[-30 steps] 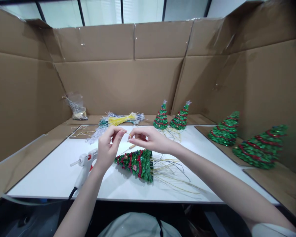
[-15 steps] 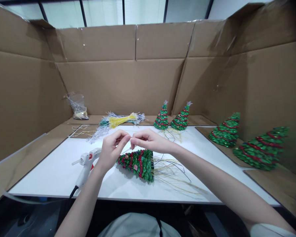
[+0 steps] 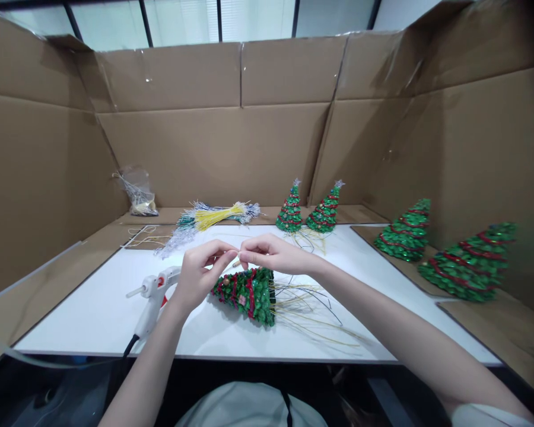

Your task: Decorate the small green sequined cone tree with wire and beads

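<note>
My left hand (image 3: 207, 268) and my right hand (image 3: 269, 254) meet at their fingertips above the white board (image 3: 93, 314). Each one is closed in a pinch. Whatever lies between the fingers is too small to name; a small tan bit (image 3: 236, 264) shows just under the fingertips. Below the hands a green miniature Christmas tree (image 3: 249, 296) lies on its side, its tip to the left. Red garland winds round it, and loose yellow and dark wires (image 3: 311, 308) trail from its base to the right. Beside my left wrist rests a white glue gun (image 3: 153, 302).
Two star-topped trees (image 3: 289, 207) stand at the back. On cardboard at the right are two more trees (image 3: 469, 264). Bundles of wire stems (image 3: 218, 217) and a clear plastic bag (image 3: 140, 193) lie at the back left. Tall cardboard walls (image 3: 196, 154) enclose the board.
The fingertips have shifted slightly at the pinch, and the tan bit now shows under them. The whole view has moved a little; the lying tree and glue gun stay put.
</note>
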Tool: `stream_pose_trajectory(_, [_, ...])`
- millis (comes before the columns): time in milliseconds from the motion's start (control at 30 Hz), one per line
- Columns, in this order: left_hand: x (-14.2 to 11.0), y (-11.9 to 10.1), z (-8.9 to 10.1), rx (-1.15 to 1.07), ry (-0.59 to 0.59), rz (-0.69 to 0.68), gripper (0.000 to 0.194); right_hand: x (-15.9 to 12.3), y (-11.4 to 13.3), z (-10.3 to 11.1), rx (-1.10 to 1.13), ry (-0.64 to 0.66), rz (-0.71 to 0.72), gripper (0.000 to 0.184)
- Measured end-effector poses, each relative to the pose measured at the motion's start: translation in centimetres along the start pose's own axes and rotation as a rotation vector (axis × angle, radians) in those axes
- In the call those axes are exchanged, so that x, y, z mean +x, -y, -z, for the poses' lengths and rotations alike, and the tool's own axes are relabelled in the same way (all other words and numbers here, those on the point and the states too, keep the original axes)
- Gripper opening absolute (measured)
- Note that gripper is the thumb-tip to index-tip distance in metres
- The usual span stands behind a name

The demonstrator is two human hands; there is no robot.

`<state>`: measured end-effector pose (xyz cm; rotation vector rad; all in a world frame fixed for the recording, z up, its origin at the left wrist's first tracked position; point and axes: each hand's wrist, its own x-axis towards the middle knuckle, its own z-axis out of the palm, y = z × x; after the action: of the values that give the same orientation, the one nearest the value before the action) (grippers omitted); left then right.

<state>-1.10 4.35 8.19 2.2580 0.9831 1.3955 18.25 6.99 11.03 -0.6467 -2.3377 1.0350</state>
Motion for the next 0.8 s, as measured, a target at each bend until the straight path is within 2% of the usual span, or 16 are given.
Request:
stream_pose_trajectory(167, [-0.3, 0.2, -0.3, -0.034, -0.005, 0.029, 0.018, 0.3, -1.1, -0.1, 0.066, 0.037, -0.021, 0.038])
stream_pose_trajectory(300, [-0.4, 0.5, -0.2, -0.034, -0.019, 0.045, 0.014, 0.7, -1.8, -0.2, 0.109, -0.009, -0.062, 0.038])
stream_pose_trajectory(533, [-0.5, 0.9, 0.0, 0.046, -0.023, -0.021, 0.012, 0.6, -1.4, -0.1, 0.13, -0.034, -0.09, 0.043])
stream_pose_trajectory(800, [-0.7, 0.7, -0.1, 0.068, -0.024, 0.007, 0.014, 0.2, -1.0, 0.1, 0.094, -0.04, -0.119, 0.045])
